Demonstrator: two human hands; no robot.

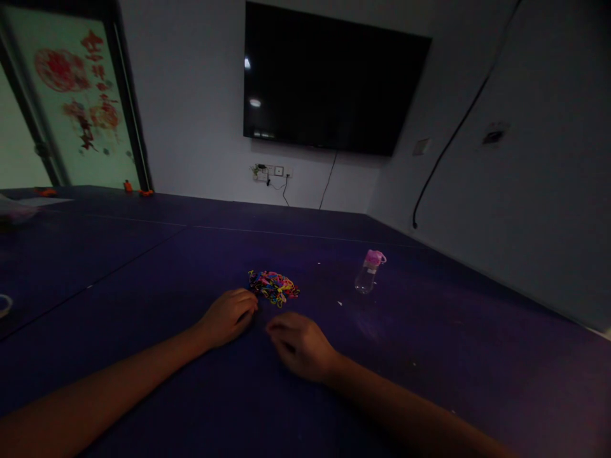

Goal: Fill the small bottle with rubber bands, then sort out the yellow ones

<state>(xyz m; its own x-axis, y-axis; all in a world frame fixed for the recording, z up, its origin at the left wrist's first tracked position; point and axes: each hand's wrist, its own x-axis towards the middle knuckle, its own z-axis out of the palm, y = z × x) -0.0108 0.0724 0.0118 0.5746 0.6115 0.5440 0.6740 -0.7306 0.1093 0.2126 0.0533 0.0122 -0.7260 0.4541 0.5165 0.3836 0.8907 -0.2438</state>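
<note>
A loose pile of small, colourful elastic bands [274,286] lies on the dark purple tabletop [191,394], in pink, yellow, blue, black and other colours. My left hand [231,317] rests at the pile's near left edge, its fingers curled together and the tips by the bands. Just in front of the pile is my right hand [300,346], its thumb and fingers drawn into a pinch and slightly blurred. Whatever either hand may hold is too small or hidden to make out. Right of the pile stands a clear bottle [365,280] with a pink cap.
White scraps [340,303] are scattered near the bottle. A pale ring-shaped item [4,305] sits at the left edge. Small orange objects [128,186] stand at the far left end, by a decorated glass door [71,95]. A dark television [334,79] hangs on the wall.
</note>
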